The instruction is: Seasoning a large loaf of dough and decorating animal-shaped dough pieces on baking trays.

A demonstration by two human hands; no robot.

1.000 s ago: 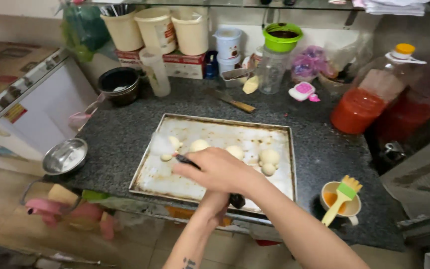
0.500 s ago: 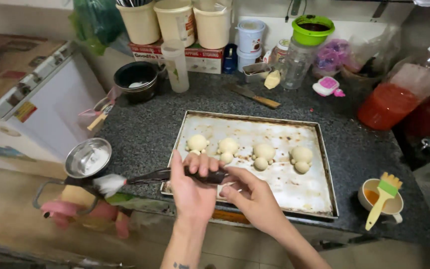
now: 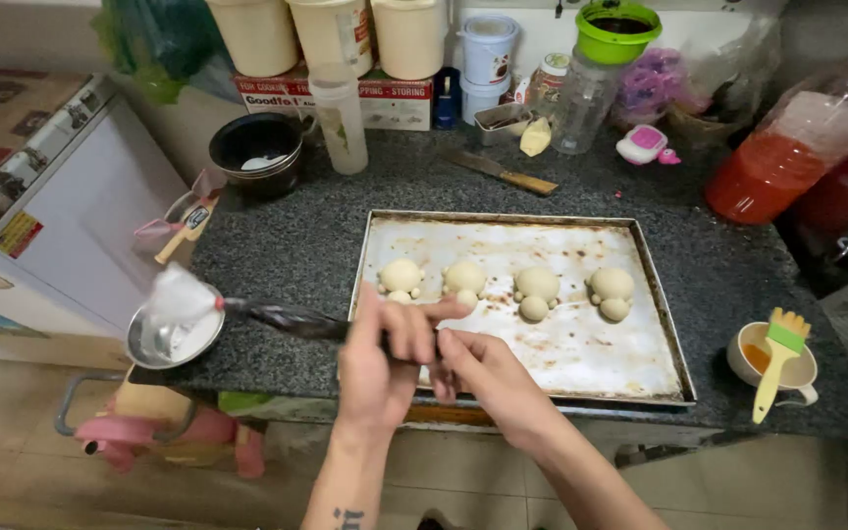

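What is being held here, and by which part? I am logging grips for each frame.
The left hand holds a dark-handled brush by the end of its handle, its pale tip over the small steel bowl. The right hand appears to hold nothing.

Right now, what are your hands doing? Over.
Left hand grips brush handle; right hand touching it. Brush tip over small metal bowl. Four dough pieces on tray.

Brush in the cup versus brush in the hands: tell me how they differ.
The cup brush has a yellow handle and green bristles; the held brush has a dark handle and a pale tip. The cup brush stands tilted in the cup, untouched; the held brush lies level, gripped by the left hand and touched by the right hand.
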